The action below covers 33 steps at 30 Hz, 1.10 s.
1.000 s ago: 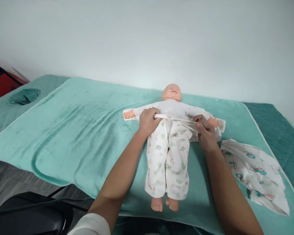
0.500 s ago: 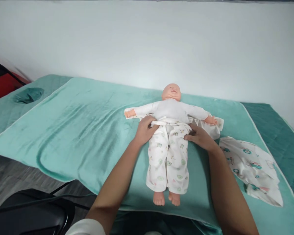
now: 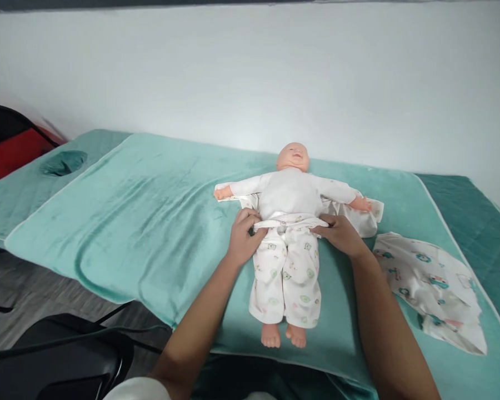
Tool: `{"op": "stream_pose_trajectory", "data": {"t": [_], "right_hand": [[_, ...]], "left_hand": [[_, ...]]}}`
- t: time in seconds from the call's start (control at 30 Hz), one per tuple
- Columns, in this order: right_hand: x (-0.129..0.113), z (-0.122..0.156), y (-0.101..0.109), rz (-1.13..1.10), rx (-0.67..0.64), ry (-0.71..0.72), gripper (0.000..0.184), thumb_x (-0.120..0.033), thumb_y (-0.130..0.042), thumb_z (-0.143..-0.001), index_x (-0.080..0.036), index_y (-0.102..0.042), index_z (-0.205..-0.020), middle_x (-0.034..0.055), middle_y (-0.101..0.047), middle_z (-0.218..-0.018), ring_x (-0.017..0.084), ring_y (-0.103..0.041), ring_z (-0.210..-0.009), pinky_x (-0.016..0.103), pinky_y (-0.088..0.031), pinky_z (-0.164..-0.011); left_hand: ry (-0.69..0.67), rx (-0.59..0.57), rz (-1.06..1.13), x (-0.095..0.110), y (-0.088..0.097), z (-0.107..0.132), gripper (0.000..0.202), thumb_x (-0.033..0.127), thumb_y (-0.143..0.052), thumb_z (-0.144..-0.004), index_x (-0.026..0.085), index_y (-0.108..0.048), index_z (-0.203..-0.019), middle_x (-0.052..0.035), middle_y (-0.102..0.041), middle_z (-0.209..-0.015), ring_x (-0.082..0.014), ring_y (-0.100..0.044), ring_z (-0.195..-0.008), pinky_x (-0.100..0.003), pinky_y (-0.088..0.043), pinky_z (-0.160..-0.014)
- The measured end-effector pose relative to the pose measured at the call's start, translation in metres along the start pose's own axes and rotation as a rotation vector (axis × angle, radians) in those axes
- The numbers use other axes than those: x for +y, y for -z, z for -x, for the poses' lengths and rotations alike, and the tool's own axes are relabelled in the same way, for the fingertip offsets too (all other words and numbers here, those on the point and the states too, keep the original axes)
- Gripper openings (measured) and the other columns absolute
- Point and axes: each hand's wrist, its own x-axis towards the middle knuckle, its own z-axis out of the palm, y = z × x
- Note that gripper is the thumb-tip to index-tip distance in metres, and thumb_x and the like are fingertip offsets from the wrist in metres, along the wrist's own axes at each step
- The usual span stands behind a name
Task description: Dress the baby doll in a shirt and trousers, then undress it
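A baby doll (image 3: 292, 158) lies on its back on a teal blanket (image 3: 150, 222), arms spread, head toward the wall. It wears a white top (image 3: 289, 191) and white printed trousers (image 3: 287, 278). My left hand (image 3: 244, 238) is closed on the trousers' waistband at the doll's left side in the picture. My right hand (image 3: 339, 233) grips the same waistband on the other side. The band sits at the doll's waist. Bare doll feet (image 3: 283, 335) stick out near the blanket's front edge.
A printed white cloth (image 3: 433, 289) lies crumpled on the blanket to the right of the doll. More white cloth (image 3: 366, 219) shows under the doll's arm. A black chair (image 3: 54, 355) stands at the lower left, a red and black object (image 3: 12, 147) at far left.
Both hands have slid the waistband down from the doll's chest to its waist. The right hand let go of stretched fabric and came in against the doll's side.
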Motion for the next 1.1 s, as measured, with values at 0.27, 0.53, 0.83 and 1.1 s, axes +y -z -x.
{"op": "stream_pose_trajectory", "data": {"t": [0.27,0.53,0.83,1.1], "right_hand": [[0.002,0.002,-0.008,-0.095,0.034,0.028,0.045,-0.058,-0.07,-0.076,-0.018,-0.054,-0.063,-0.0022,-0.047,-0.063,0.014,-0.041,-0.066,0.027,-0.03,-0.059],[0.001,-0.002,-0.021,-0.264,0.205,0.016,0.033,-0.051,-0.069,-0.081,-0.019,-0.07,-0.08,0.0014,-0.067,-0.079,0.021,-0.06,-0.079,0.03,-0.046,-0.071],[-0.002,-0.002,-0.018,-0.416,0.109,0.037,0.043,-0.052,-0.075,-0.08,-0.022,-0.074,-0.111,0.0049,-0.072,-0.118,0.027,-0.063,-0.113,0.035,-0.049,-0.096],[0.002,-0.005,-0.016,-0.253,0.109,0.133,0.032,-0.051,-0.074,-0.076,-0.02,-0.068,-0.081,0.0039,-0.065,-0.1,0.023,-0.058,-0.098,0.032,-0.045,-0.089]], "left_hand": [[0.29,0.016,0.085,0.008,-0.011,0.009,0.006,0.024,-0.061,-0.089,0.022,-0.063,-0.084,-0.0039,-0.062,-0.111,-0.0179,-0.06,-0.106,-0.033,-0.047,-0.093],[0.256,0.033,0.099,0.005,-0.017,-0.024,0.007,0.025,-0.064,-0.088,0.021,-0.063,-0.082,-0.0041,-0.065,-0.114,-0.0177,-0.061,-0.102,-0.03,-0.048,-0.082],[0.216,0.018,0.076,-0.007,-0.03,-0.041,0.003,0.023,-0.058,-0.089,0.022,-0.059,-0.087,-0.0049,-0.063,-0.113,-0.0173,-0.06,-0.104,-0.031,-0.049,-0.087],[0.121,-0.056,0.013,0.009,-0.01,0.018,0.009,0.022,-0.057,-0.091,0.021,-0.055,-0.083,-0.0095,-0.057,-0.133,-0.0216,-0.054,-0.13,-0.041,-0.043,-0.111]]}}
